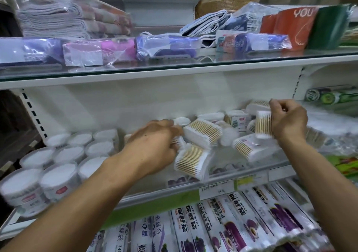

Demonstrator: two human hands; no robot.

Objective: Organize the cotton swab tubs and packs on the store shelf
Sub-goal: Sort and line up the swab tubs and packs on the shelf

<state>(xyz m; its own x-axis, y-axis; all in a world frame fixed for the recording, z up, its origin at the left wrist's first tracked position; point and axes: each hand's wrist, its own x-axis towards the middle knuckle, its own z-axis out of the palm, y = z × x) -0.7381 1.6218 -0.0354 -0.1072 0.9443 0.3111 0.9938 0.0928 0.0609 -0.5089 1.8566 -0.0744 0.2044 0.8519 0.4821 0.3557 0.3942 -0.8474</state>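
Several round white cotton swab tubs [58, 180] stand in rows on the left of the middle shelf [174, 191]. Loose flat packs of wooden-stick swabs [203, 133] lie jumbled in the shelf's middle. My left hand [155, 145] reaches in from the left and grips a swab pack [190, 160] near the shelf's front. My right hand [288, 120] is raised above the pile and holds another swab pack [262, 124] upright. A further pack [249, 147] lies tilted below it. Small swab boxes [237, 119] stand at the back.
A glass shelf [174, 65] above carries bagged towels [67, 17] and wrapped packs. Rolls of plastic wrap bags [232, 222] fill the shelf below. Bagged goods [329, 135] crowd the right side. Price labels [217, 188] line the shelf's front rail.
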